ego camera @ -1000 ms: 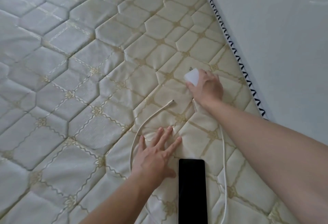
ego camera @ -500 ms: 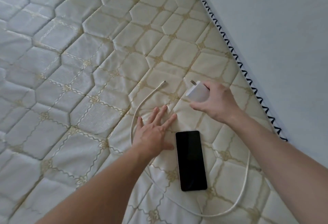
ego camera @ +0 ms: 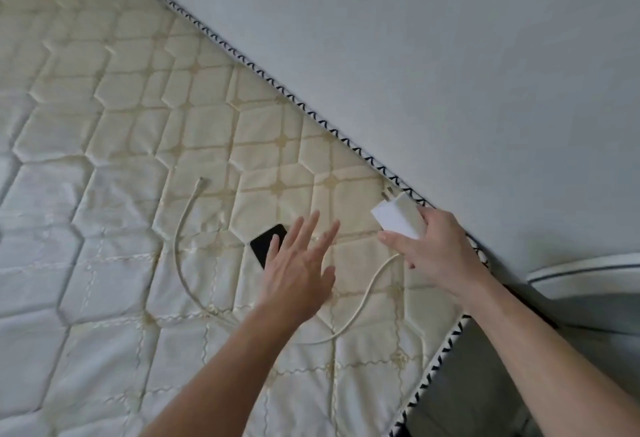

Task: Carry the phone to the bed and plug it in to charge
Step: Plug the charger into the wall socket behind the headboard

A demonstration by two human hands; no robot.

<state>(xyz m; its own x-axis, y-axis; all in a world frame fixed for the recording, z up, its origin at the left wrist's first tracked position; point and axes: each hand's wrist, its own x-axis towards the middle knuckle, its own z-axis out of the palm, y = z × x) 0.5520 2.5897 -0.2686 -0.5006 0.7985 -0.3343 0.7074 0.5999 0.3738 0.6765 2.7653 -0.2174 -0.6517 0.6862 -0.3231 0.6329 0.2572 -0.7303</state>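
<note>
The black phone (ego camera: 266,242) lies screen-up on the quilted cream mattress (ego camera: 121,146), mostly hidden under my left hand (ego camera: 299,270), which hovers over it with fingers spread. My right hand (ego camera: 433,253) grips the white charger plug (ego camera: 398,215) near the mattress's far edge, prongs pointing up and left. The white charging cable (ego camera: 181,263) runs from the plug, loops across the mattress below my left arm, and ends with its free connector (ego camera: 202,182) lying left of the phone.
A plain grey wall (ego camera: 450,73) runs along the mattress's black-and-white trimmed edge (ego camera: 311,114). At the right, past the mattress corner, stands a white rounded object (ego camera: 588,274) with grey floor below it.
The view has swung toward the wall. My right hand has carried the plug toward the mattress edge. My left hand has lifted and now covers most of the phone.
</note>
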